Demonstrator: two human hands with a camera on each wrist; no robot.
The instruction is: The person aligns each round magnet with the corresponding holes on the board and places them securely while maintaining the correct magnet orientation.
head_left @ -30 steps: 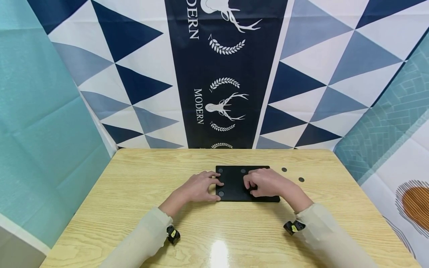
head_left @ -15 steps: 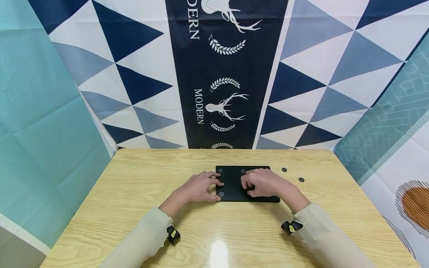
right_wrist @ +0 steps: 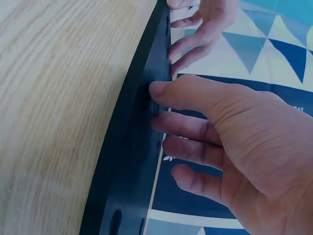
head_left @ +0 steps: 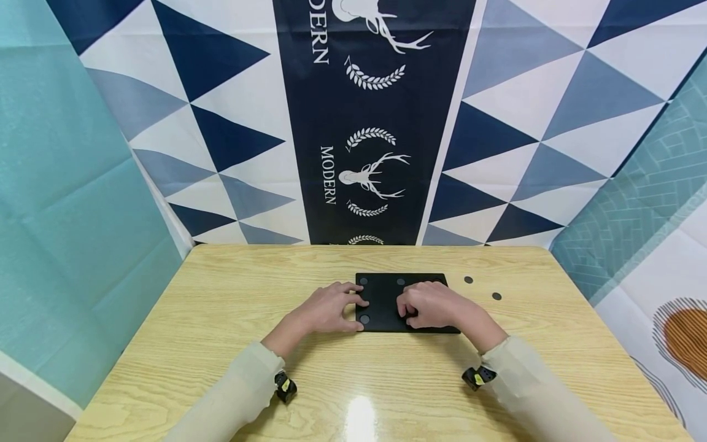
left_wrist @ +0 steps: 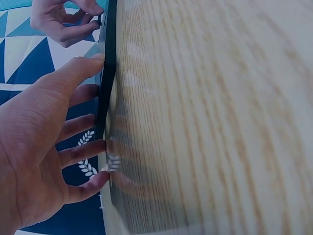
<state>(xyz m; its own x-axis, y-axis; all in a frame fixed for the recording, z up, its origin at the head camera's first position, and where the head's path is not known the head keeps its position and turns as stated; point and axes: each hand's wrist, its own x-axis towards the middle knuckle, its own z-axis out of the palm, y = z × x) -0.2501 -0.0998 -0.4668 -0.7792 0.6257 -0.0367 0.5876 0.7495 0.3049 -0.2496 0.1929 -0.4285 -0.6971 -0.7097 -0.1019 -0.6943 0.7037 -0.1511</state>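
A thin black rectangular board [head_left: 383,301] lies flat on the table. Dark round discs sit on it, including one at the far left corner [head_left: 363,281], one at the near left [head_left: 364,319] and one on the far edge's middle [head_left: 401,282]. My left hand [head_left: 331,308] rests at the board's left end, its spread fingertips touching the edge and top. Over the board's right half, my right hand [head_left: 433,304] pinches a small dark disc [left_wrist: 100,20] between thumb and index finger, low against the surface. The knuckles hide most of that disc in the head view.
Two loose dark discs, one farther back [head_left: 468,280] and one nearer [head_left: 496,296], lie on the wooden table [head_left: 248,294] right of the board. A patterned curtain [head_left: 375,123] hangs behind the table's far edge. Each wrist wears a small black camera.
My right hand has shifted a little left and slightly nearer over the board, uncovering a disc at its far right corner. My left hand stays in place.
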